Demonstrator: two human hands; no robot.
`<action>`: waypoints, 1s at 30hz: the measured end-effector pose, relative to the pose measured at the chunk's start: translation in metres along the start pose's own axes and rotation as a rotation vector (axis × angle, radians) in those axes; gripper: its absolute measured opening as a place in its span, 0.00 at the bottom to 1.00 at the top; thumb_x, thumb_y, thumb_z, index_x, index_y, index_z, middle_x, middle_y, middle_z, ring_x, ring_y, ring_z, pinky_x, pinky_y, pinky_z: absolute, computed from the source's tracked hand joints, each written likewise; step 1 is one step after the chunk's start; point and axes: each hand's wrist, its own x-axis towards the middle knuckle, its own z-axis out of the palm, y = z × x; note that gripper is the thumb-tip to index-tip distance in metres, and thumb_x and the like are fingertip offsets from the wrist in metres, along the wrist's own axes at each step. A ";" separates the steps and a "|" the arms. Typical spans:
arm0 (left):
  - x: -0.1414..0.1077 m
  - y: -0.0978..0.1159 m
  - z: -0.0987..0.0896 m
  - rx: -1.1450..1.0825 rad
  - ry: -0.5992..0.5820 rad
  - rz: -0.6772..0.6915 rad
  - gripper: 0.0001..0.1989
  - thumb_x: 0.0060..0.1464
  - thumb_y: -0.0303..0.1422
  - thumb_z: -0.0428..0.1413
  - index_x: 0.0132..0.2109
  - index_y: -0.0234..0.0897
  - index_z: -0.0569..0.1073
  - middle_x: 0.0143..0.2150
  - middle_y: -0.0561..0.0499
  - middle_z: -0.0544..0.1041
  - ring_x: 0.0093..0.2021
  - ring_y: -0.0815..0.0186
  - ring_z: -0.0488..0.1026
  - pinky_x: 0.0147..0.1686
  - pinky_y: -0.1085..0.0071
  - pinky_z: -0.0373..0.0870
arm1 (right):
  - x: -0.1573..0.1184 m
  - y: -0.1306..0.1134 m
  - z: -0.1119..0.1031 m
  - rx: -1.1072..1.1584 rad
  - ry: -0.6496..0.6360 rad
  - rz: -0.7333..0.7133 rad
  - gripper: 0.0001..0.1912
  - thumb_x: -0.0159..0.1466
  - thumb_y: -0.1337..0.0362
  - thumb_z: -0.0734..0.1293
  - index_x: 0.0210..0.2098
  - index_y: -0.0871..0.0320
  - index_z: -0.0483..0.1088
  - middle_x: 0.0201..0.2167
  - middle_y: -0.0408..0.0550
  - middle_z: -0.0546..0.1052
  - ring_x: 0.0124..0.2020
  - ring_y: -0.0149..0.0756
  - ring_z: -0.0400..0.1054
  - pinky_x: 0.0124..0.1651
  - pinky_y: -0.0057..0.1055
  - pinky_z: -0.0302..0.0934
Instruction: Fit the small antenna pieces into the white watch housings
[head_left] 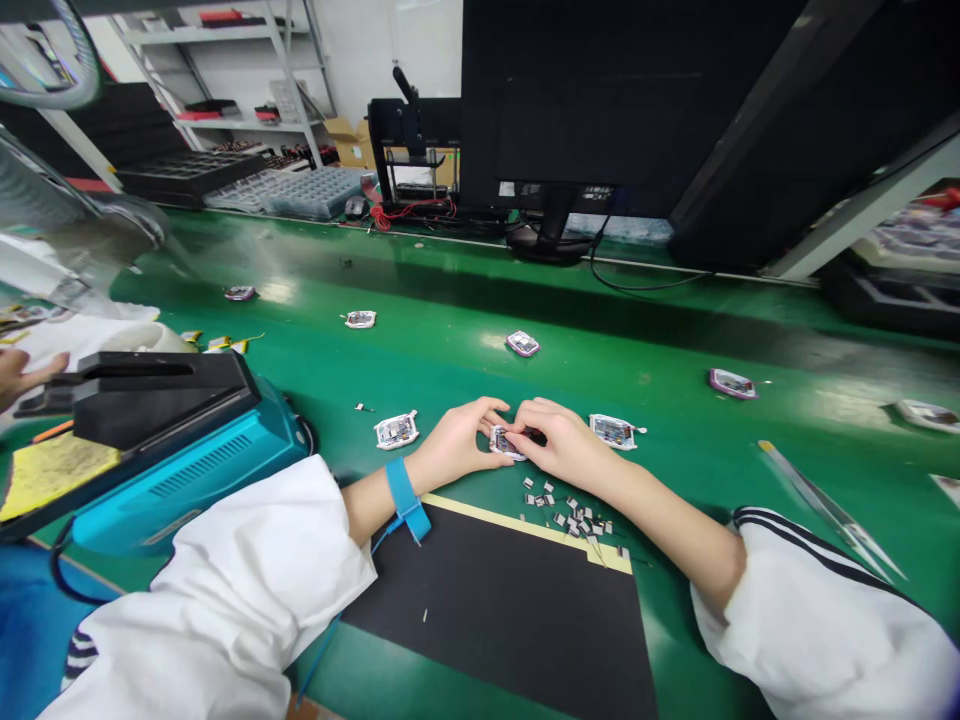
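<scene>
Between both hands, on the green bench, sits a small white-framed device housing [498,440] with a circuit board inside. My left hand [474,435] grips its left edge between thumb and fingers. My right hand [551,432] is closed over its right side, fingertips pinched at the board; whatever they pinch is hidden. Similar open housings lie either side, one at left [396,430] and another at right [613,432]. Just below my right hand is a loose pile of small silver-and-black parts [577,518]. A blue wrist strap [406,497] circles my left wrist.
A black mat [510,610] with a yellow edge lies in front. Tweezers [829,505] rest at right. A teal-and-black machine [195,450] stands at left, near another person's hand [26,375]. More housings [523,344] line the bench; a monitor [555,120] stands behind.
</scene>
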 end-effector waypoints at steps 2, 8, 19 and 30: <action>0.000 0.000 0.000 -0.005 -0.008 0.000 0.28 0.36 0.30 0.63 0.46 0.33 0.61 0.38 0.49 0.73 0.36 0.68 0.71 0.39 0.73 0.69 | -0.002 0.000 -0.003 -0.012 -0.026 -0.009 0.06 0.58 0.68 0.61 0.25 0.60 0.66 0.23 0.43 0.67 0.28 0.28 0.58 0.31 0.25 0.54; 0.000 0.000 0.000 0.005 -0.001 0.003 0.27 0.36 0.29 0.62 0.46 0.33 0.62 0.38 0.49 0.72 0.36 0.68 0.71 0.39 0.73 0.69 | 0.004 0.001 0.002 -0.094 0.010 -0.025 0.04 0.56 0.69 0.62 0.26 0.61 0.67 0.26 0.45 0.68 0.30 0.30 0.58 0.33 0.26 0.55; 0.000 0.001 0.000 0.090 0.027 0.017 0.26 0.36 0.30 0.62 0.44 0.33 0.63 0.37 0.50 0.72 0.35 0.67 0.71 0.37 0.73 0.68 | 0.020 -0.009 -0.009 -0.281 -0.148 -0.209 0.06 0.58 0.70 0.60 0.29 0.66 0.68 0.26 0.51 0.68 0.30 0.35 0.58 0.35 0.31 0.56; -0.001 -0.002 0.002 0.084 0.016 0.026 0.31 0.37 0.32 0.62 0.49 0.35 0.59 0.37 0.51 0.71 0.36 0.68 0.71 0.38 0.72 0.68 | 0.037 0.009 -0.039 -0.190 -0.321 -0.137 0.07 0.60 0.65 0.60 0.34 0.57 0.69 0.34 0.45 0.68 0.35 0.28 0.62 0.37 0.25 0.58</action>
